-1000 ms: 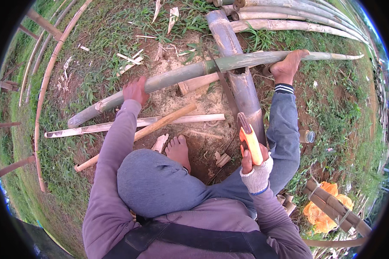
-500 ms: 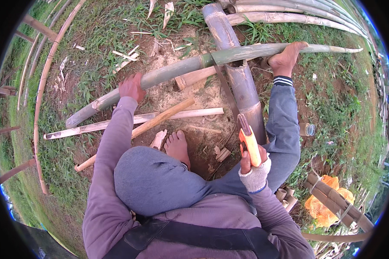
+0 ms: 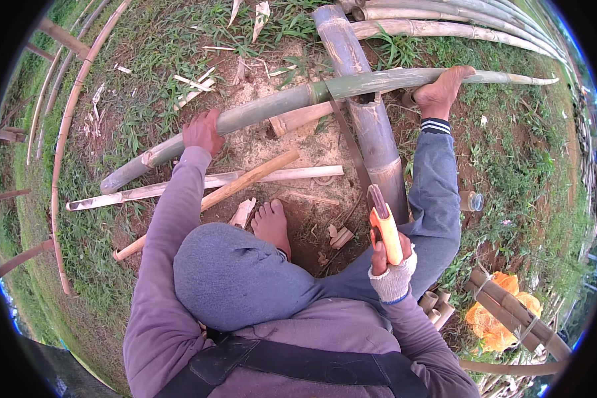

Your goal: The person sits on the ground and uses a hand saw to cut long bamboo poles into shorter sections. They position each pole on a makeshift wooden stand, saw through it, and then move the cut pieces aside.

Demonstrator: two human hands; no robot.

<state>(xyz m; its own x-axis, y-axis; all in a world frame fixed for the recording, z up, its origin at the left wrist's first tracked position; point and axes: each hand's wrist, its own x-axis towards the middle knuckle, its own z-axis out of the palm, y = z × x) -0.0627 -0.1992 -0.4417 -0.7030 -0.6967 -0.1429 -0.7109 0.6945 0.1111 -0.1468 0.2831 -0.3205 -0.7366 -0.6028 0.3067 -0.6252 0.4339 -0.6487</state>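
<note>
A long green bamboo pole lies slantwise across a thick grey bamboo post. My left hand is closed around the pole left of the crossing. In my right hand, which wears a pale knitted glove with bare fingers, is the orange handle of a handsaw. Its blade points away from me and meets the pole just left of the post. My right foot presses on the pole right of the post. The depth of any cut cannot be made out.
Split bamboo strips lie by my left foot. Sawdust and chips cover the soil. A jar stands right of my leg, near short bamboo pieces and an orange net bag. Long poles lie at the far right.
My right hand has drawn the saw back toward me a little, and the blade's tip now reaches less far over the pole. My left hand and foot keep their hold.
</note>
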